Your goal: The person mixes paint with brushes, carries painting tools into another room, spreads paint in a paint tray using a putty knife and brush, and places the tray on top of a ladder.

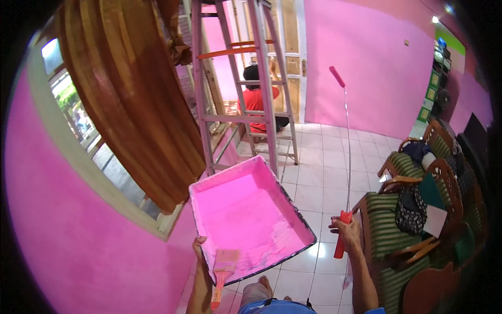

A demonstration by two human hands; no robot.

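Note:
A paint tray [240,209] coated in pink paint is gripped at its lower left edge by my left hand [199,248]. Across that near corner rests a wide brush [223,269], its bristles inside the tray and its handle sticking out towards me. On the right, my right hand [348,230] is closed round the red handle of a paint roller [339,246]. The roller's long thin rod points upward, with a small pink roller head [337,76] at its top. The underside of the tray and part of my left fingers are hidden.
Beyond the tray stands a stepladder [265,94], with a person in red [253,99] crouching behind it by a wooden door [290,57]. A brown curtain [125,104] hangs beside the window at left. Green striped chairs [389,225] holding bags and clothes line the right side.

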